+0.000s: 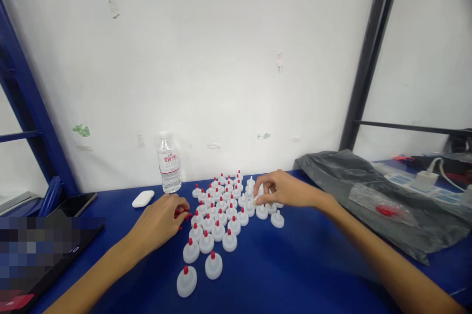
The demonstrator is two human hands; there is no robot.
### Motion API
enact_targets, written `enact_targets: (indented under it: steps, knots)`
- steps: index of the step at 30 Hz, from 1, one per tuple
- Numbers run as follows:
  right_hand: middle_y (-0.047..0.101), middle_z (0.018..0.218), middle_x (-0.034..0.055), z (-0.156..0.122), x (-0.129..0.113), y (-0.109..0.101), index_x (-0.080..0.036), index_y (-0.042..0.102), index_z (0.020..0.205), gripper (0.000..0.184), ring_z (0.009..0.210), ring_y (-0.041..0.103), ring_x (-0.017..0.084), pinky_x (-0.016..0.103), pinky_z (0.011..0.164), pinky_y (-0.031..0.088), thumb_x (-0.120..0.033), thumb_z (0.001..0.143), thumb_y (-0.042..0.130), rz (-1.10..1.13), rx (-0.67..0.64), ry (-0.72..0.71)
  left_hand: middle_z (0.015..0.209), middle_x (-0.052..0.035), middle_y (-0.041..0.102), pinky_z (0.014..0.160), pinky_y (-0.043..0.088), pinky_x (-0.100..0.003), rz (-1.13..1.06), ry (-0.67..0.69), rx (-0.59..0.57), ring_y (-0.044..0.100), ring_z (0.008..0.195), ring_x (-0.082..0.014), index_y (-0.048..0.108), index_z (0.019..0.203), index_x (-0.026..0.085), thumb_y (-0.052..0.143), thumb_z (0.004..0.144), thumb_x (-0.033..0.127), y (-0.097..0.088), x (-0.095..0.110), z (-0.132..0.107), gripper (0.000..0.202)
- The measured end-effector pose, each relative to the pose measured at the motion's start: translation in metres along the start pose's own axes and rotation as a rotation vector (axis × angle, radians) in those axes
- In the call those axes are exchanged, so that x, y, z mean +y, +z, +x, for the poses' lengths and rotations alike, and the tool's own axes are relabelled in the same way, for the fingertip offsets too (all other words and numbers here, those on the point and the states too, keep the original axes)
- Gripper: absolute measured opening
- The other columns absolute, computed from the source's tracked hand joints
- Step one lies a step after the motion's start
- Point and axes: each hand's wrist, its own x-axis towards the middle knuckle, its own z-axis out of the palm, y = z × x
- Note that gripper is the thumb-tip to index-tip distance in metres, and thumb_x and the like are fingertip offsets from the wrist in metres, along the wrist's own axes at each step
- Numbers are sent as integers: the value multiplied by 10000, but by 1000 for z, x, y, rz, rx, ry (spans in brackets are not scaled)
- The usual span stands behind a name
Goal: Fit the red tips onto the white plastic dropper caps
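Observation:
Several white nozzle caps [218,231] stand upright in a cluster on the blue table [287,274], many with small red tips on their spouts. Left of the cluster, my left hand [162,218] is bent over a small pile of red tip caps [188,216]. Its fingers are curled together, with red showing between them. At the right side of the cluster, my right hand [280,189] pinches a white nozzle cap near its spout; the fingers partly hide it. Around that hand, white caps without red tips [277,219] stand on the table.
A water bottle [169,164] and a white earphone case [143,199] stand near the wall at left. A dark device [55,250] lies at the left edge. On the right are a grey plastic bag [342,181], a clear bag with red pieces [383,205] and a power strip [409,183].

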Motion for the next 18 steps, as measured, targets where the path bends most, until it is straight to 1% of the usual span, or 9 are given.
enact_targets:
  steps: [1,2,5,7,9,12,15,18]
  knots:
    - [694,645,8,1,-6,8,-182,716,954,410,550,597,133,222,529,386,-564,808,697,5,26,-37,884,-54,714,768,476,-346,-1,1,-4,653,858,-254,714,902,260,520,856,340,0,1,0,215]
    - [689,636,-1,2,-12,17,-184,716,974,407,545,605,131,218,534,391,-560,818,692,14,19,-70,885,-54,711,765,476,-344,0,1,-10,653,852,-252,709,904,259,519,857,334,0,1,-1,209]
    - [684,614,-27,3,-26,41,-209,706,1087,383,521,610,121,208,559,407,-511,851,690,17,-64,-143,878,-55,705,768,473,-348,5,11,-25,648,859,-253,701,900,260,516,861,313,1,2,-1,196]
    - [675,602,-40,3,-31,50,-230,699,1124,365,521,608,117,204,569,402,-484,863,693,-19,-72,-181,879,-56,703,771,471,-354,7,15,-25,644,863,-256,699,896,260,509,866,305,1,2,-1,198]
    - [662,594,-48,2,-34,56,-235,700,1112,346,525,600,115,203,573,392,-480,868,691,-58,-42,-207,891,-58,702,768,470,-356,10,14,-26,644,859,-255,699,894,259,504,866,297,1,2,-2,200]
    - [659,598,-49,-1,-41,63,-234,709,1076,345,523,583,108,205,580,380,-515,882,662,-107,5,-228,894,-56,700,760,468,-351,19,8,-29,646,856,-254,700,891,260,510,858,292,2,2,-2,196]
    - [673,611,-46,-5,-49,75,-266,715,1109,395,528,594,109,206,575,368,-576,877,635,-163,-5,-241,887,-53,700,767,468,-352,21,6,-26,647,863,-255,700,882,259,519,861,314,2,2,-2,190]
    - [675,595,-51,-9,-54,90,-308,701,1156,471,541,612,125,214,564,349,-641,826,652,-225,-18,-266,901,-56,708,791,465,-361,14,9,-1,648,877,-258,701,878,254,498,886,327,-1,4,-3,216]
